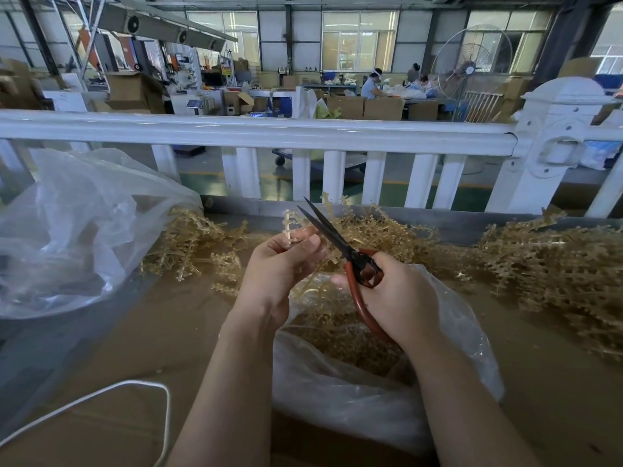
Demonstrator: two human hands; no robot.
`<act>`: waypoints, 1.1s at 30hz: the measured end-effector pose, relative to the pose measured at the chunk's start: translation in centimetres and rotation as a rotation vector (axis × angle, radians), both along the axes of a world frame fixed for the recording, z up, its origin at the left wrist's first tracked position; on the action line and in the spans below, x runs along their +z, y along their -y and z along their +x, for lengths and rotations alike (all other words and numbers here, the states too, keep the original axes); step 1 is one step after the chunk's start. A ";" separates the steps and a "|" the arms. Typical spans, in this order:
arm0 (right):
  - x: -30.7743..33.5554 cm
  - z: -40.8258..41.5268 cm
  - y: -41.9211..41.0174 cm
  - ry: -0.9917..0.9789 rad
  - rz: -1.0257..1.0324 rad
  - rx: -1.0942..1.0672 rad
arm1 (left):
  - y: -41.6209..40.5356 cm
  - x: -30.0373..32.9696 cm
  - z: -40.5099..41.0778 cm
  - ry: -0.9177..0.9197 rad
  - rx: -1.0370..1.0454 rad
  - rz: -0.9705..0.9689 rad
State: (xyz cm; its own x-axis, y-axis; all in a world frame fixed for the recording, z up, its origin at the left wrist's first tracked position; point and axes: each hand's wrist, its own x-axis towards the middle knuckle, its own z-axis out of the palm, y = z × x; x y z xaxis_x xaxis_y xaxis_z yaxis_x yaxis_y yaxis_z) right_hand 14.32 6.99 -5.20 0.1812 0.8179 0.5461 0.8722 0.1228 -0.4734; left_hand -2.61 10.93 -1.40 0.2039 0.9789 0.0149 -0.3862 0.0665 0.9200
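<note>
My left hand (pixel 279 264) pinches a pale tan plastic sprig (pixel 292 224) between thumb and fingers, holding it upright above the table. My right hand (pixel 394 294) grips the red handles of a pair of scissors (pixel 340 244). Their black blades are slightly apart and point up and left, right beside the sprig. Directly under both hands sits a clear plastic bag (pixel 354 392) holding many cut tan pieces.
Piles of tan plastic sprigs (pixel 546 264) lie across the brown table (pixel 118 348) at the back and right. A large crumpled clear bag (pixel 77 230) sits at left. A white cord (pixel 101 396) loops at front left. A white railing (pixel 256 133) runs behind the table.
</note>
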 end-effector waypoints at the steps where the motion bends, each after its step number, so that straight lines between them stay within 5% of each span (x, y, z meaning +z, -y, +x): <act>1: 0.0 0.0 0.0 -0.004 0.005 -0.004 | 0.0 0.0 0.1 0.007 0.005 -0.002; 33: 0.4 0.1 0.1 0.043 0.098 0.068 | -0.2 -0.8 0.0 0.053 -0.120 -0.068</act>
